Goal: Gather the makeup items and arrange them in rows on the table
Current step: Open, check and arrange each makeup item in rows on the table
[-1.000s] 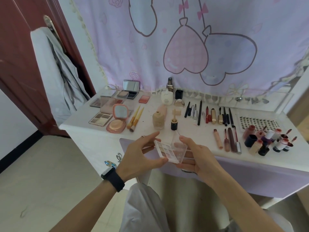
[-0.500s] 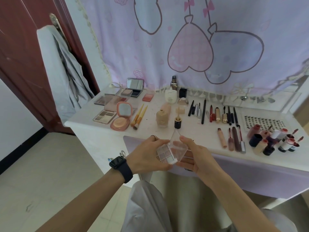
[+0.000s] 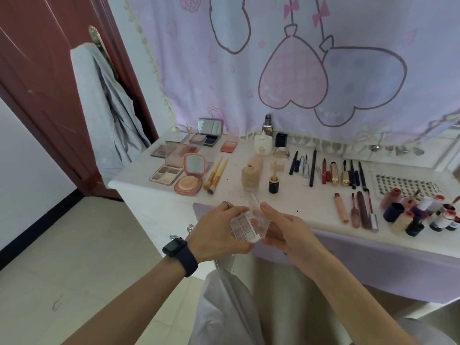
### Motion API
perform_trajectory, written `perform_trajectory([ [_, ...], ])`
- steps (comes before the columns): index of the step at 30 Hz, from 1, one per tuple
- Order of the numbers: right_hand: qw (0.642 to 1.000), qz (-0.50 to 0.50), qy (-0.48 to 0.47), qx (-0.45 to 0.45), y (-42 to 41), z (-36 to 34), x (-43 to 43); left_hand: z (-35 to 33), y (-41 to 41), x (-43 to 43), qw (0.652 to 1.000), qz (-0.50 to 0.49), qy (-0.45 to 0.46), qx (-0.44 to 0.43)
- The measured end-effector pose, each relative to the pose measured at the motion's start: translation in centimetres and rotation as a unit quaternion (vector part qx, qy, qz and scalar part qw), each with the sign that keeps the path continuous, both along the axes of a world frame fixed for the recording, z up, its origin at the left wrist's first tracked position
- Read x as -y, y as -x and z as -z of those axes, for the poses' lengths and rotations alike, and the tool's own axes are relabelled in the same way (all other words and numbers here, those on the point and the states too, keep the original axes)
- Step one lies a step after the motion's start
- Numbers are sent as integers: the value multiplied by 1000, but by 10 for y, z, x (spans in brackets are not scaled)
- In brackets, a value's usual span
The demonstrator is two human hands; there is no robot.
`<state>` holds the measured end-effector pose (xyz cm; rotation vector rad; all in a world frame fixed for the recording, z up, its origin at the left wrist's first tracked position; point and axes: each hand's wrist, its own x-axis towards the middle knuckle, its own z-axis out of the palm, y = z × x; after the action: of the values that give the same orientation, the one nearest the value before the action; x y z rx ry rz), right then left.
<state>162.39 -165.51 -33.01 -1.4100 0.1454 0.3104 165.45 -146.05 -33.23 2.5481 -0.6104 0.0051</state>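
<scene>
The little clear eyeshadow palette (image 3: pixel 245 226) sat between both hands, at the table's (image 3: pixel 174 192) near edge — the left hand (image 3: pixel 216 231) gripped its side, the right hand (image 3: pixel 281 229) held its open lid.

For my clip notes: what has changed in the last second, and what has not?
The left hand has curled its fingers, spread before, round the small palette. The right hand still holds it too, a finger on its open clear lid. The makeup on the table has not moved.
</scene>
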Motion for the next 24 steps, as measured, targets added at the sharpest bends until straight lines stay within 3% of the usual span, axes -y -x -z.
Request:
perform_trajectory([
  [7, 999, -23, 45, 12, -11, 7, -22, -6, 4, -36, 996, -62, 60, -31],
  [10, 980, 8, 173, 102, -13, 13, -32, -10, 6, -62, 987, -98, 117, -43],
  [12, 934, 3, 312, 177, -14, 16, -38, -15, 5, -80, 977, -133, 160, -44],
  [16, 827, -17, 486, 284, -24, 25, -53, -24, -7, -122, 959, -216, 182, -34],
  [21, 715, -65, 603, 348, -45, 34, -73, -37, -40, -174, 935, -313, 164, -18],
  [24, 675, -82, 650, 340, -61, 41, -80, -41, -65, -198, 925, -351, 146, -15],
])
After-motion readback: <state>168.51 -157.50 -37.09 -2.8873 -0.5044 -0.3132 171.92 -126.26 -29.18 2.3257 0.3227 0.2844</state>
